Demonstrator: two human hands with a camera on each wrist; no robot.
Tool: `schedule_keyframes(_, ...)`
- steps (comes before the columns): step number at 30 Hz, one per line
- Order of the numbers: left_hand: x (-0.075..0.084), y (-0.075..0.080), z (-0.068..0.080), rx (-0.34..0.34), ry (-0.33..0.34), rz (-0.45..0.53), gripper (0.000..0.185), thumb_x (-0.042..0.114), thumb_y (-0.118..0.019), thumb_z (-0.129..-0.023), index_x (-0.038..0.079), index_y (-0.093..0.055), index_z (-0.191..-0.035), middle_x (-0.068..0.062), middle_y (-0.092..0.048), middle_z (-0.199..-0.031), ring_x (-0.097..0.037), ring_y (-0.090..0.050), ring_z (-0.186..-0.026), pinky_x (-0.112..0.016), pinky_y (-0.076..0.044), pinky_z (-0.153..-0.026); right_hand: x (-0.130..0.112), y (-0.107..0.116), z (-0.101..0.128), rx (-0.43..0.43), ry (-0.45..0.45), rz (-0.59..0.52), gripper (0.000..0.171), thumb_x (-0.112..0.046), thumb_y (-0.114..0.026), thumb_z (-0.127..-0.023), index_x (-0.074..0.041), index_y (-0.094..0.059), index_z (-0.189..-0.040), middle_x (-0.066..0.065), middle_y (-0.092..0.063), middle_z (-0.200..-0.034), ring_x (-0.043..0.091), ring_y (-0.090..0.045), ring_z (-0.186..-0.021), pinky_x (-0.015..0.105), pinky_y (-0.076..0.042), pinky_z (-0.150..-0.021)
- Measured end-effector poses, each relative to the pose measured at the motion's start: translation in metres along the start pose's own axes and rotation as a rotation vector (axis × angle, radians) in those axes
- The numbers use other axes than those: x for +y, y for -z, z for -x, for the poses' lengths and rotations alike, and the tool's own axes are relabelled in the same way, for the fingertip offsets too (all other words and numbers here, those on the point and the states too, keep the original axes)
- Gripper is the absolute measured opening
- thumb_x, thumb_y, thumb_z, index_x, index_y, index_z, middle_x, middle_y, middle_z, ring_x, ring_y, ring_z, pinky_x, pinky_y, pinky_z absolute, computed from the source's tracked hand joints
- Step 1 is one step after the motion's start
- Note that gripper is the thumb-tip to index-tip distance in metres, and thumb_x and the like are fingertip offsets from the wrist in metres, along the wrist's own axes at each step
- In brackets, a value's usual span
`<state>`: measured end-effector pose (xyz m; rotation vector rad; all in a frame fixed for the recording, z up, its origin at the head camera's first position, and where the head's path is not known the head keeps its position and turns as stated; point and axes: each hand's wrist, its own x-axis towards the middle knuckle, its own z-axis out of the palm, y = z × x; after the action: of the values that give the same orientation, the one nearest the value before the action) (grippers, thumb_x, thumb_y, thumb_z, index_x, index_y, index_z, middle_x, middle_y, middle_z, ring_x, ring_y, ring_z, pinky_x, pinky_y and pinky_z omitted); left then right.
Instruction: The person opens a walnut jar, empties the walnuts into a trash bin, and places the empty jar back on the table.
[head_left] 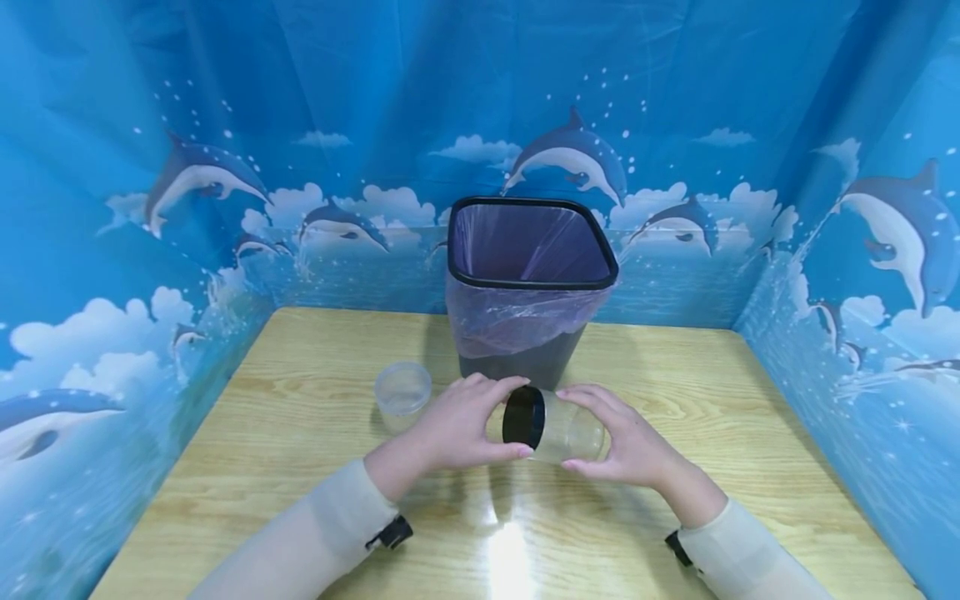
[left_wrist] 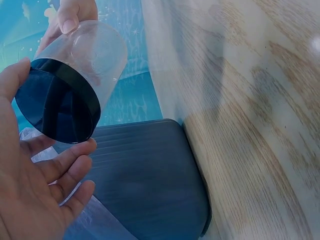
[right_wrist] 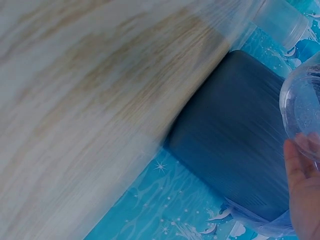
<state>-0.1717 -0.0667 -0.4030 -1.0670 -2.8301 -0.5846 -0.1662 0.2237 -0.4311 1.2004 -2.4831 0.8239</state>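
Observation:
A clear plastic jar [head_left: 564, 427] with a black lid [head_left: 523, 419] lies sideways in the air between both hands, its lid toward the left. My left hand [head_left: 463, 423] holds the lid's edge between thumb and fingers. With thumb and fingers around the jar's base end, my right hand [head_left: 628, 435] grips the clear body. The left wrist view shows the black lid [left_wrist: 60, 102] seated on the jar [left_wrist: 95, 52]. Only part of the jar's clear bottom [right_wrist: 305, 107] shows in the right wrist view. Left of my left hand stands an open clear plastic container [head_left: 403, 396].
Behind the hands stands a dark trash bin [head_left: 517, 358] with a black rim and a purple liner bag [head_left: 517, 321]. All of it is on a wood-grain table [head_left: 300, 392]. A blue dolphin-print curtain [head_left: 360, 125] surrounds the table's back and sides.

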Motion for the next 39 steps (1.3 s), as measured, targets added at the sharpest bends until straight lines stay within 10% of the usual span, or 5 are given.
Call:
schedule_keyframes(11, -0.0008, -0.0024, -0.0002, 0.032, -0.035, 0.019, 0.089, 0.070, -0.067, -0.081, 0.025, -0.040, -0.153, 0.004, -0.061, -0.135, -0.015, -0.054, -0.110, -0.039, -0.045, -0.097, 0.0012, -0.0006, 0.0006, -0.003, -0.001, -0.004, 0.087, -0.041, -0.088, -0.073, -0.014, -0.049, -0.146, 0.002, -0.052, -0.142, 0.023, -0.050, -0.130, 0.045, -0.043, -0.107)
schedule_keyframes(20, 0.0026, -0.0028, 0.0004, -0.015, 0.058, 0.017, 0.096, 0.083, -0.052, -0.081, 0.026, -0.034, -0.156, 0.005, -0.066, -0.125, -0.016, -0.057, -0.107, -0.041, -0.047, -0.096, -0.0006, 0.0011, 0.0004, 0.000, -0.006, -0.006, 0.087, -0.041, -0.088, -0.074, -0.017, -0.047, -0.147, 0.002, -0.052, -0.142, 0.023, -0.050, -0.129, 0.046, -0.043, -0.107)
schedule_keyframes(29, 0.0050, -0.0093, -0.0008, -0.020, 0.146, 0.075, 0.091, 0.083, -0.049, -0.083, 0.018, -0.045, -0.148, 0.011, -0.062, -0.090, -0.010, -0.060, -0.079, -0.031, -0.050, -0.070, -0.0026, 0.0014, 0.0017, -0.005, -0.030, -0.003, 0.086, -0.041, -0.088, -0.074, -0.019, -0.048, -0.147, 0.001, -0.052, -0.142, 0.023, -0.051, -0.129, 0.048, -0.044, -0.105)
schedule_keyframes(39, 0.0073, -0.0084, 0.0007, -0.015, 0.158, 0.133, 0.089, 0.082, -0.053, -0.081, 0.023, -0.043, -0.148, 0.006, -0.064, -0.095, -0.011, -0.057, -0.083, -0.032, -0.049, -0.072, -0.0029, 0.0013, 0.0016, 0.003, -0.022, -0.003, 0.086, -0.041, -0.088, -0.073, -0.019, -0.049, -0.146, 0.001, -0.052, -0.142, 0.023, -0.051, -0.129, 0.047, -0.045, -0.105)
